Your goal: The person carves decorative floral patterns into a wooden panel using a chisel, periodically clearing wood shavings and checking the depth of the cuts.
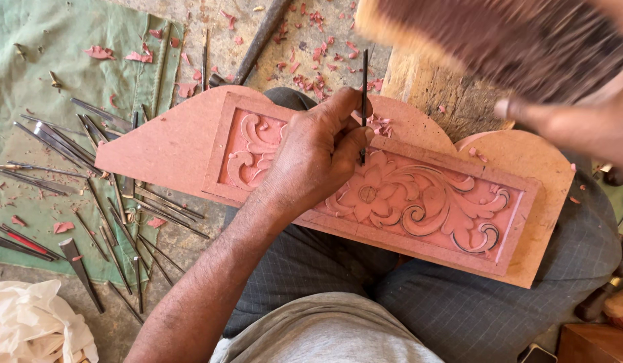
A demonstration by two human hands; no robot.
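A reddish carved wooden panel (177,144) with floral scrollwork lies across my lap. My left hand (311,158) rests on the carving and grips a thin dark chisel (364,74) held upright, its tip on the panel's middle. My right hand (587,124) is raised at the upper right, blurred, gripping a wooden mallet (500,37) above the chisel.
Several metal chisels (76,151) lie spread on a green cloth (49,60) at the left. Red wood chips litter the ground. A long iron bar (258,40) lies at the top. A wooden block (439,94) sits behind the panel. White crumpled cloth (29,326) lies at the bottom left.
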